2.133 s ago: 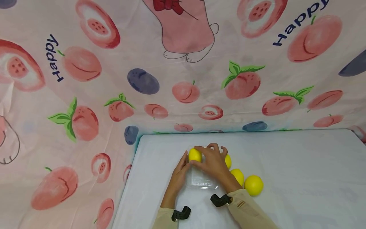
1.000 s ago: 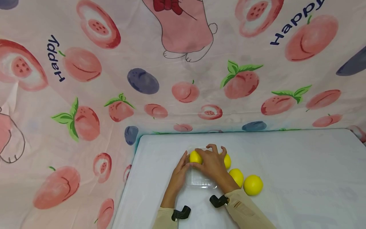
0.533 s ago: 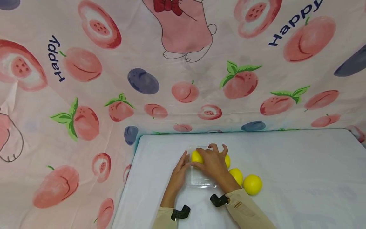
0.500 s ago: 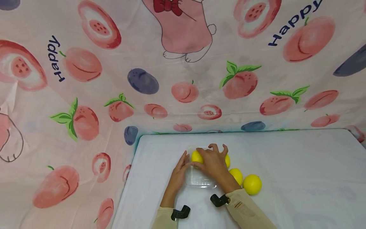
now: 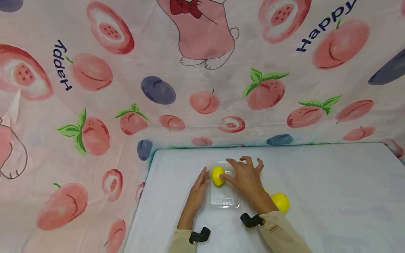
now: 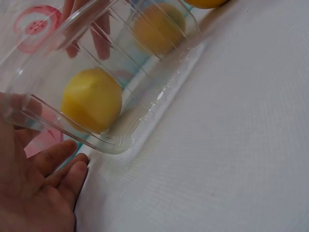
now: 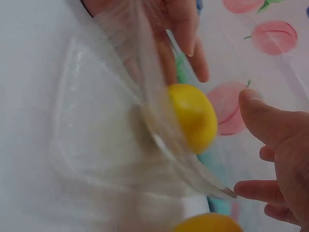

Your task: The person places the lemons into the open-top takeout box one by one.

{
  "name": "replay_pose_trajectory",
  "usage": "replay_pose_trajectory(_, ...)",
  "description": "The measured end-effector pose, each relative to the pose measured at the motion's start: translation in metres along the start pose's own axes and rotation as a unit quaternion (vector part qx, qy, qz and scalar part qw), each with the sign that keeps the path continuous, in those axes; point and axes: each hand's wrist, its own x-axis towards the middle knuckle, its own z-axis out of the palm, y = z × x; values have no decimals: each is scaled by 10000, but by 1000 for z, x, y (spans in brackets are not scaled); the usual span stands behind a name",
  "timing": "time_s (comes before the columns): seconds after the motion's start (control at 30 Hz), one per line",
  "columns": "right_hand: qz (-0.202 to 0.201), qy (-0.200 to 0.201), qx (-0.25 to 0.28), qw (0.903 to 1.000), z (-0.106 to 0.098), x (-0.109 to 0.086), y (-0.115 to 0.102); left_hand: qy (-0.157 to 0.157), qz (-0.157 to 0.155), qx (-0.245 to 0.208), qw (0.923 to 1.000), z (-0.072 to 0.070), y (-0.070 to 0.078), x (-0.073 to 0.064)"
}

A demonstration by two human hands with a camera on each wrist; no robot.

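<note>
A yellow lemon (image 5: 217,176) sits in the back left part of a clear plastic container (image 5: 223,202). My left hand (image 5: 197,191) rests along the container's left side, its fingers straight; in the left wrist view the fingertips are right at the container's corner. Above the container's right side is my right hand (image 5: 248,177), fingers spread and holding nothing. Its thumb overlaps the lemon in the head view, while the right wrist view shows a gap between thumb and lemon (image 7: 194,117).
Right of the container lies another lemon (image 5: 281,202), partly behind the right sleeve. One more lemon (image 5: 265,190) is mostly hidden by the right wrist. The white table (image 5: 332,196) meets a fruit-printed cloth (image 5: 218,80) at the back and left.
My right hand has let go of the lemon and moved right, its fingers spreading. The lemon, shifted slightly right earlier, stays in the container. My left hand has hardly moved.
</note>
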Motion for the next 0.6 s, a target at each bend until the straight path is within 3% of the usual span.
replay_pose_trajectory(0.37, 393, 95, 485, 9980, -25, -4, 24, -24, -36, -135, 9999, 1, 3, -1)
replay_pose_trajectory(0.6, 638, 45, 660, 9958, -30, -10, 42, 30, -144, -32, 9999, 1, 4, -2)
